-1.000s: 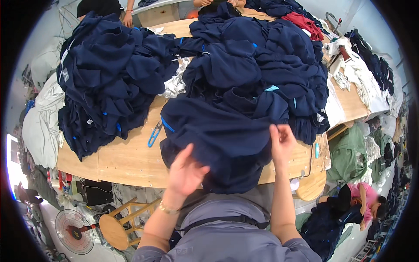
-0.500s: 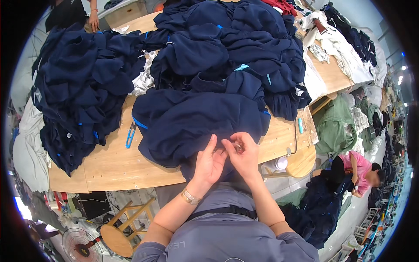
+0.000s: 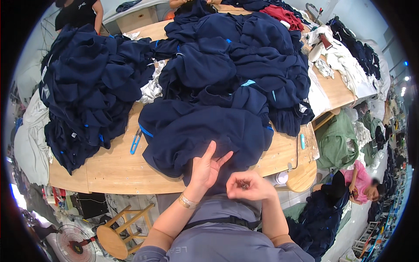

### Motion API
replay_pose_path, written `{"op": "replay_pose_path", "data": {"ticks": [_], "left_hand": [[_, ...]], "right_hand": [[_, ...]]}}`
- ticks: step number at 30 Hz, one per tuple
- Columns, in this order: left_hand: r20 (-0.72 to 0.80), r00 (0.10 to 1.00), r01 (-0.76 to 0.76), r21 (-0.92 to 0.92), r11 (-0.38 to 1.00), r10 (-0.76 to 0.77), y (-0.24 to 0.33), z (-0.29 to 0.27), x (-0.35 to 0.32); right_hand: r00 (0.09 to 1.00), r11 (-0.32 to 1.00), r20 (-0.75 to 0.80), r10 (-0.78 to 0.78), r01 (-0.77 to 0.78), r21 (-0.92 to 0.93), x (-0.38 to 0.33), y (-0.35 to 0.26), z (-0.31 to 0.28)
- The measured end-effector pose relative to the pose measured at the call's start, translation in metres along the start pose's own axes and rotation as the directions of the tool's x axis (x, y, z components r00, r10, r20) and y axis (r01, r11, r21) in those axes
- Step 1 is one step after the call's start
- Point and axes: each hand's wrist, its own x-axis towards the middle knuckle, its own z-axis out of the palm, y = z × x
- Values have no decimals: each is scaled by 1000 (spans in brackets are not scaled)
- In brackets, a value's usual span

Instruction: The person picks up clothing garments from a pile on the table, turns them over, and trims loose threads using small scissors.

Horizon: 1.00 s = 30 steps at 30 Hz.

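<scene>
At lower centre, left hand (image 3: 207, 169) is spread, empty; right hand (image 3: 255, 187) curls, contents unclear. Overhanging the table (image 3: 111, 174), cloth (image 3: 205, 126) could slip.

Pale block letters (image 3: 177, 250) stand on the grey shirt (image 3: 222, 244) at the frame's lower middle, and a white mark (image 3: 82, 5), too small to read, on the black top (image 3: 74, 17) at upper left.

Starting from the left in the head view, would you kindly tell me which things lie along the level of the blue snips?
Pale fabric, left navy garment heap, blue snips, navy garment before the hands, small turquoise object, green fabric bundle.
</scene>
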Motion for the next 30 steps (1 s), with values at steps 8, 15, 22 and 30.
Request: {"op": "replay_pose_path", "data": {"ticks": [8, 15, 22, 30], "left_hand": [[38, 999, 33, 16, 999, -34, 8, -3, -2], [-4, 992, 126, -87, 988, -127, 14, 5, -4], [12, 994, 112, -46, 993, -111, 13, -5, 3], [-17, 991, 132, -113, 985, -135, 12, -4, 4]], "right_hand": [[793, 920, -579, -187, -66, -387, 27, 9, -2], [707, 676, -574, -413, -184, -713, 38, 27, -3], [633, 656, -588, -503, -164, -737, 38, 27, 0], [682, 468, -513, -521, -275, -840, 36, 29, -7]]}}
